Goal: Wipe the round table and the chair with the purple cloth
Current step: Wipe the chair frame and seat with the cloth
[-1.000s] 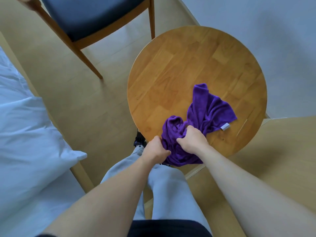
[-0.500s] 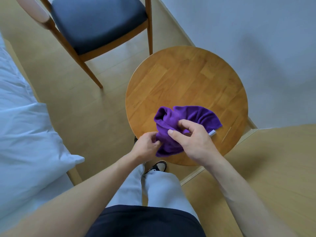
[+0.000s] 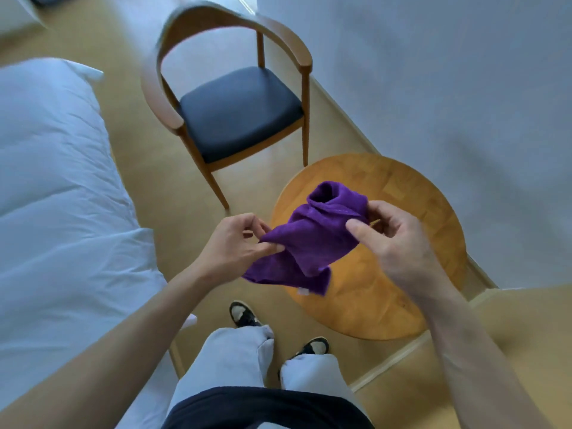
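Two hands on the cloth [image 3: 312,239], held bunched above the surface [image 3: 411,243]: left hand [image 3: 235,246] pinches one edge, right hand [image 3: 393,239] grips the other. Looks soft, light and floppy (fleecy, probably not slippery), so I'd grab a folded wad. Chair [image 3: 238,116] sits beyond.
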The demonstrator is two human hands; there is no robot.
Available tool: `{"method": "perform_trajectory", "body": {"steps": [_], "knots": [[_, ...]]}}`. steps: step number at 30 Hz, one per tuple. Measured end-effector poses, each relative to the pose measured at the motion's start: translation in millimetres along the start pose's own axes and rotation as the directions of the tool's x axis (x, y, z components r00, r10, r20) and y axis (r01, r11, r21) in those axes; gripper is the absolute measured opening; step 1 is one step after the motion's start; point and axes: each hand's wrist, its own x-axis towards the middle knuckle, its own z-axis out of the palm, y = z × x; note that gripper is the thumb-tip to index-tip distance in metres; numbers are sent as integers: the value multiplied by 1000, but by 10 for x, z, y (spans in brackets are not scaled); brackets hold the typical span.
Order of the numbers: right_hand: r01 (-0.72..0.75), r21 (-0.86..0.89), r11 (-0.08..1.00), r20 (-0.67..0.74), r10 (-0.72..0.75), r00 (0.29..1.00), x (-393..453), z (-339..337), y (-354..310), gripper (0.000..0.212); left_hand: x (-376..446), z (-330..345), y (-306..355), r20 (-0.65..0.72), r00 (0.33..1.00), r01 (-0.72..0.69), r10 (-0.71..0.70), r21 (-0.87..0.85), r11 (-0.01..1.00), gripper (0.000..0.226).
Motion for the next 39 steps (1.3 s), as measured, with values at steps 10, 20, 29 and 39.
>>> {"method": "perform_trajectory", "body": {"steps": [10, 20, 29, 39], "knots": [[25, -315, 949, -129, -69, 989, 156, 758, -263, 26, -261, -884, -88, -139, 984, -115, 110, -28, 993, 43], [-39, -302, 952, -66, 20, 998, 356, 1551, -861, 22, -162, -1956, -571, -202, 960, -181, 192, 72, 981, 32], [-190, 377, 907, 149, 144, 978, 577, 2522, -1599, 13, 108, -2833, -868, -232, 943, -244, 239, 6, 970, 15], [-128, 503, 855, 163, 52, 985, 841, 3275, -2211, 17, 285, -2990, -1513, -104, 900, 368, -424, -341, 865, 50]]}}
